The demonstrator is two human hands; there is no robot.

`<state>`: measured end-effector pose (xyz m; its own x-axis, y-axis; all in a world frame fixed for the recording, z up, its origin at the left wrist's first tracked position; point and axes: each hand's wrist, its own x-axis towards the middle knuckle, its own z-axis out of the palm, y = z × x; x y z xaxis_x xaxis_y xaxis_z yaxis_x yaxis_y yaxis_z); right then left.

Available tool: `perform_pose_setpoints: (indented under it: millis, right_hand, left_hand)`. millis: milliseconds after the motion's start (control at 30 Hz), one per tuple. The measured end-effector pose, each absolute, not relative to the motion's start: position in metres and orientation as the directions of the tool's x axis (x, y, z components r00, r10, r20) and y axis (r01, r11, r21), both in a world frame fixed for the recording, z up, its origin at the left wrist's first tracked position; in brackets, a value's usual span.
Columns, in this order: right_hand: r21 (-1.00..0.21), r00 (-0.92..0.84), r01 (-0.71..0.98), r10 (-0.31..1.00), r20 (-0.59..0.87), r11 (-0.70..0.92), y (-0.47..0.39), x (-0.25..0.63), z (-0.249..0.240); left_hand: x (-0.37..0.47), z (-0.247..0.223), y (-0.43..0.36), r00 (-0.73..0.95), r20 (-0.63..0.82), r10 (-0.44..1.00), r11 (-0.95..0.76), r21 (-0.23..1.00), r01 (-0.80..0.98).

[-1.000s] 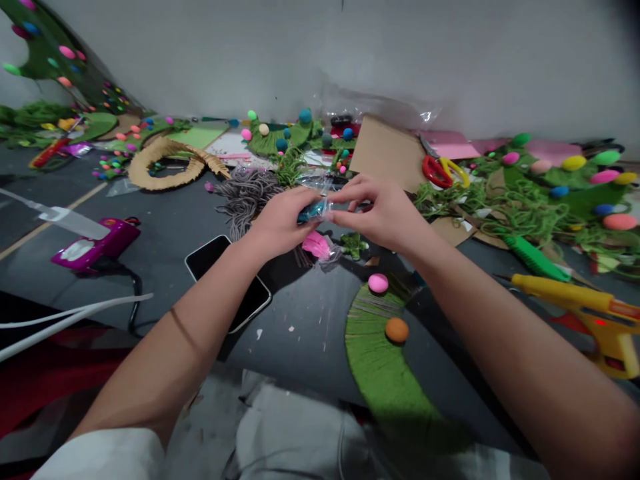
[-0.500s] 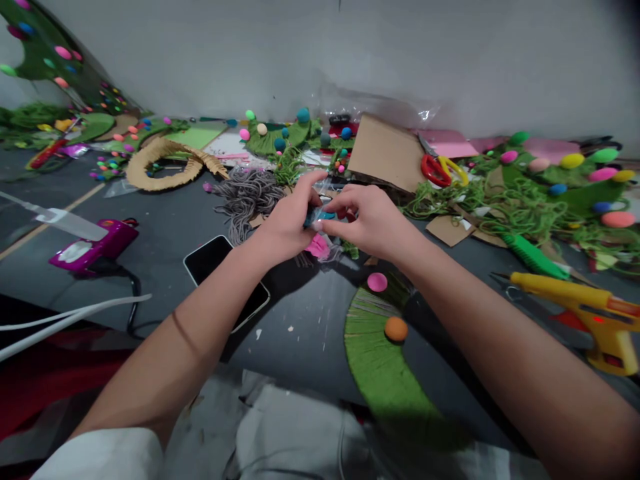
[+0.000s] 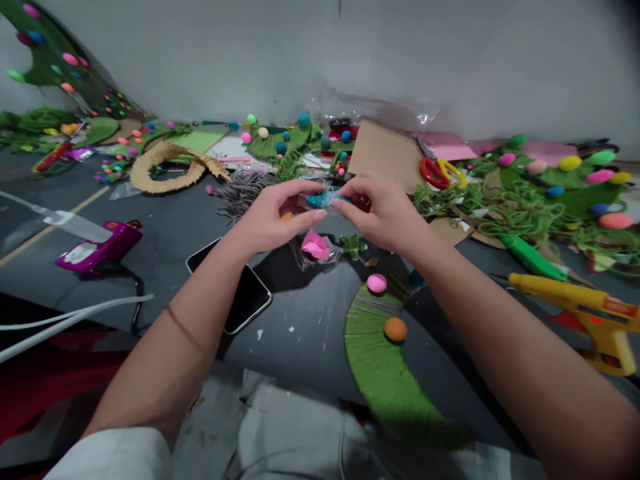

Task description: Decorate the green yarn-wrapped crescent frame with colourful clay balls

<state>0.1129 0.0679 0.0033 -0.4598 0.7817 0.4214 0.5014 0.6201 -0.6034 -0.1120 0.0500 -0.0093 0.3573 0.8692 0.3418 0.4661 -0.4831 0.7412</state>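
Between my hands, above the middle of the table, is a small clear plastic bag [image 3: 327, 199] with something blue in it. My right hand [image 3: 383, 208] pinches it between thumb and fingertips. Curled around the bag's other end is my left hand [image 3: 273, 217], its thumb below and fingers above. A bit of orange shows inside the left hand's curl. Just below lie a pink crumpled piece [image 3: 316, 246] in clear wrap and a small green leafy piece [image 3: 353, 247]. Nearer me rests a green yarn-wrapped curved form [image 3: 373, 353] bearing a pink ball [image 3: 377, 283] and an orange ball [image 3: 395, 329].
A yellow glue gun [image 3: 565, 290] lies at right, near a green brush [image 3: 533, 257]. Red-handled scissors [image 3: 434, 173] lean by cardboard [image 3: 383, 157]. A phone [image 3: 250, 300] sits under my left forearm. Leftward are a purple corded device [image 3: 100, 248] and a tan ring [image 3: 143, 173].
The bag has risen slightly and shows more of its blue content. My left thumb has straightened, and my hands have uncovered the pink piece and green leafy piece below.
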Motion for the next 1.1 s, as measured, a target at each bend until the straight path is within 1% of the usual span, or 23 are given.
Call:
perform_pose_setpoints:
  millis: [67, 133, 200, 267, 333, 400, 467, 533, 600, 700, 733, 800, 900, 967, 1000, 1100]
  right_hand:
    - [-0.577, -0.499, 0.487, 0.751, 0.432, 0.655, 0.071, 0.117, 0.004]
    - [-0.584, -0.489, 0.471, 0.747, 0.451, 0.661, 0.075, 0.121, 0.006]
    - [-0.645, -0.380, 0.457, 0.790, 0.480, 0.612, 0.078, 0.126, 0.010]
    - [-0.725, -0.216, 0.425, 0.838, 0.500, 0.542, 0.079, 0.130, 0.017]
    - [-0.771, -0.144, 0.390, 0.860, 0.489, 0.503, 0.078, 0.134, 0.024]
    - [-0.777, -0.164, 0.391, 0.868, 0.469, 0.494, 0.075, 0.138, 0.031]
    - [-0.765, -0.220, 0.410, 0.868, 0.445, 0.496, 0.073, 0.142, 0.033]
    - [-0.778, -0.271, 0.399, 0.873, 0.406, 0.486, 0.075, 0.145, 0.031]
    - [-0.826, -0.314, 0.344, 0.884, 0.347, 0.446, 0.080, 0.147, 0.025]
    - [-0.908, -0.311, 0.247, 0.915, 0.255, 0.338, 0.089, 0.148, 0.015]
    - [-0.924, -0.315, 0.226, 0.921, 0.229, 0.307, 0.091, 0.148, 0.013]
    - [-0.934, -0.360, 0.221, 0.913, 0.190, 0.282, 0.091, 0.148, 0.013]
    - [-0.902, -0.446, 0.309, 0.884, 0.144, 0.303, 0.086, 0.149, 0.018]
    - [-0.857, -0.444, 0.394, 0.885, 0.138, 0.331, 0.084, 0.150, 0.021]
    - [-0.831, -0.430, 0.429, 0.889, 0.157, 0.354, 0.083, 0.150, 0.021]
    - [-0.767, -0.422, 0.487, 0.881, 0.213, 0.419, 0.088, 0.152, 0.014]
  left_hand:
    - [-0.112, -0.010, 0.052, 0.312, 0.351, 0.883, -0.464, 0.754, 0.465]
    - [-0.111, -0.012, 0.055, 0.242, 0.397, 0.885, -0.465, 0.736, 0.491]
    - [-0.110, -0.014, 0.057, 0.161, 0.427, 0.890, -0.442, 0.721, 0.533]
    - [-0.111, -0.016, 0.060, 0.102, 0.420, 0.902, -0.399, 0.720, 0.568]
    - [-0.112, -0.019, 0.061, 0.088, 0.404, 0.910, -0.378, 0.725, 0.576]
    - [-0.112, -0.021, 0.062, 0.103, 0.398, 0.912, -0.384, 0.736, 0.558]
    - [-0.112, -0.024, 0.063, 0.124, 0.399, 0.908, -0.399, 0.738, 0.545]
    - [-0.111, -0.027, 0.064, 0.154, 0.410, 0.899, -0.422, 0.718, 0.554]
    - [-0.108, -0.028, 0.063, 0.223, 0.417, 0.881, -0.462, 0.657, 0.595]
    - [-0.106, -0.023, 0.058, 0.365, 0.395, 0.843, -0.534, 0.535, 0.654]
    - [-0.107, -0.019, 0.056, 0.404, 0.387, 0.829, -0.558, 0.511, 0.654]
    - [-0.110, -0.009, 0.050, 0.479, 0.354, 0.803, -0.596, 0.506, 0.624]
    - [-0.116, 0.002, 0.045, 0.597, 0.220, 0.772, -0.614, 0.500, 0.610]
    - [-0.118, 0.002, 0.044, 0.599, 0.156, 0.786, -0.592, 0.469, 0.656]
    - [-0.118, 0.001, 0.045, 0.570, 0.153, 0.807, -0.569, 0.459, 0.682]
    - [-0.114, -0.008, 0.051, 0.459, 0.241, 0.855, -0.517, 0.466, 0.718]
